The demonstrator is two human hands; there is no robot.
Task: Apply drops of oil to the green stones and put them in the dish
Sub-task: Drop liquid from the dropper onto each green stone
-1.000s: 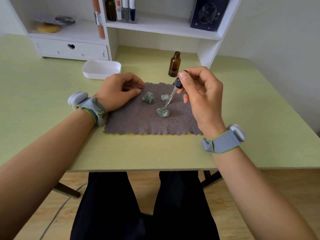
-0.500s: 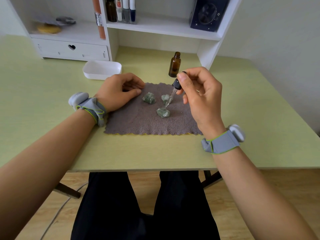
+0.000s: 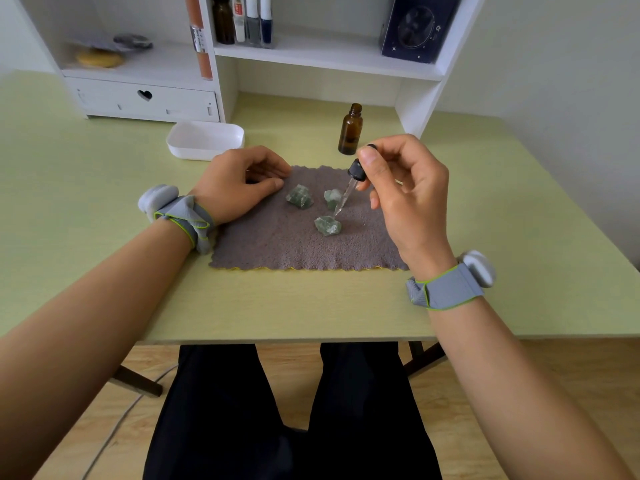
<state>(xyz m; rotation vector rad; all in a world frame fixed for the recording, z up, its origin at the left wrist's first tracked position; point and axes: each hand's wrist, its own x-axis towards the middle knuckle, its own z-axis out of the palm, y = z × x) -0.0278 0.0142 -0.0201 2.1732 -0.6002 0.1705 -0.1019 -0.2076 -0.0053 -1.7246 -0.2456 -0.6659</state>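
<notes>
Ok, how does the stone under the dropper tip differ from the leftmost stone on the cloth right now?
The near stone sits closest to the person, with the dropper tip just above its right end; the leftmost stone lies farther back, with nothing over it. The near stone looks paler and flatter; the leftmost looks darker green and blockier. Both are rough green stones resting on the grey cloth, not yet in the dish.
</notes>
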